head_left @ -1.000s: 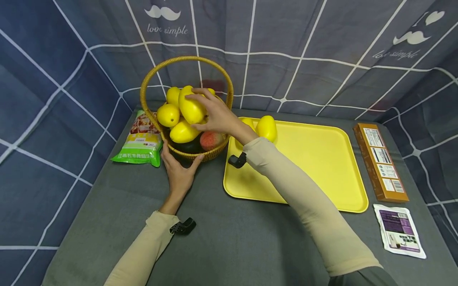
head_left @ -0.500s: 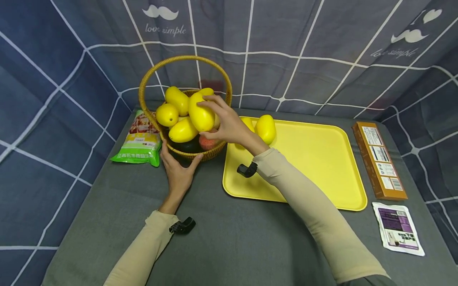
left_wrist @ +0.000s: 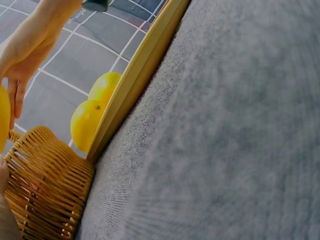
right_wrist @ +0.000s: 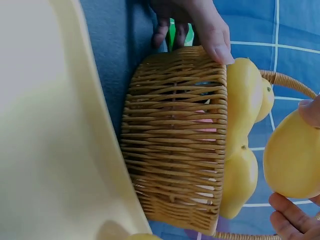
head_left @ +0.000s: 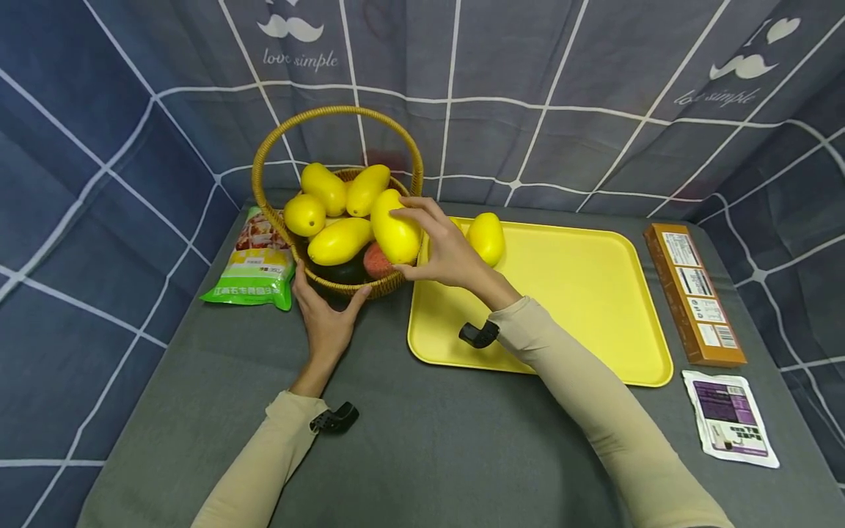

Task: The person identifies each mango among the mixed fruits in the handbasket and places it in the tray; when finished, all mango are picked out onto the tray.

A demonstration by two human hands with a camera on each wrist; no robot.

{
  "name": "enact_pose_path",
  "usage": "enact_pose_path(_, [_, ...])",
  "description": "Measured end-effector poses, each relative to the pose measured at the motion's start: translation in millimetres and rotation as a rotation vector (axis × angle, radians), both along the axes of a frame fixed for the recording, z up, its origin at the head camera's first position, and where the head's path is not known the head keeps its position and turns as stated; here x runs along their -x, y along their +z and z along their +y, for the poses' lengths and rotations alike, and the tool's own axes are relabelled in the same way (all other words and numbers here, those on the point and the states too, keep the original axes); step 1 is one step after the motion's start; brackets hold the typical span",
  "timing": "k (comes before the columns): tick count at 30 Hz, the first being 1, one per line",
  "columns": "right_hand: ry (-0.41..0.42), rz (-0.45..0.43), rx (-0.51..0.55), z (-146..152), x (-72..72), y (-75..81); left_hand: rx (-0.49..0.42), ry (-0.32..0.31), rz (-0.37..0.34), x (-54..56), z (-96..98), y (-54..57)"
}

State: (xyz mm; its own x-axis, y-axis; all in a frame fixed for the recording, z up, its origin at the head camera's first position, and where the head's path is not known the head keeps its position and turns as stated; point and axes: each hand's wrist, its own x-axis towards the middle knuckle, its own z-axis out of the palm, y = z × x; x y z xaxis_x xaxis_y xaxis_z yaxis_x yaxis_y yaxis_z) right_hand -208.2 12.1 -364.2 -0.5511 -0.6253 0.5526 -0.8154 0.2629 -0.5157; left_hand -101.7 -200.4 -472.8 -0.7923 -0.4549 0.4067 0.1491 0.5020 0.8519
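Note:
In the head view, my right hand (head_left: pixel 449 246) pinches a yellow mango (head_left: pixel 394 227) between thumb and fingers, above the basket's right rim. The wicker basket (head_left: pixel 379 287) with a tall arched handle holds several more mangoes (head_left: pixel 339 240), a reddish peach-like fruit (head_left: pixel 378 262) and a dark green one partly hidden beneath. My left hand (head_left: pixel 328 319) holds the basket's near side, thumb and fingers spread around its wall. From the right wrist view, the left thumb lies at the basket rim (right_wrist: pixel 222 100), and the held mango (right_wrist: pixel 292 157) is apart from those inside.
A yellow tray (head_left: pixel 568 301) lies right of the basket, with mangoes (head_left: pixel 486 238) at its far left corner. A green food bag (head_left: pixel 254 268) lies left of the basket. To the right are a brown box (head_left: pixel 696 293) and a white-and-purple pouch (head_left: pixel 729 418). A checked curtain (head_left: pixel 502 73) hangs behind.
My right hand has carried the mango rightward and toward me, from above the pile to the basket's right rim. Mangoes left in the basket have shifted slightly. The left hand stays at the basket.

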Motion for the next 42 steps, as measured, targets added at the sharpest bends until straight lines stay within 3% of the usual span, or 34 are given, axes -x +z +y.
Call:
enact_pose_path(10, [-0.045,-0.029,0.016,34,-30.0,-18.7,-0.01,0.004,-0.013,-0.9,0.2,0.4])
enact_pose_path(18, [-0.08,-0.082,-0.005,62,-47.1,-38.9,-0.01,0.004,0.022,0.1,-0.4,0.9])
enact_pose_path(30, [-0.073,-0.183,-0.105,80,-65.1,-68.2,-0.014,-0.004,-0.003,-0.4,0.7,-0.1])
enact_pose_path(42, [-0.076,-0.218,-0.144,80,-71.3,-80.9,-0.011,-0.002,-0.015,-0.5,1.2,1.7])
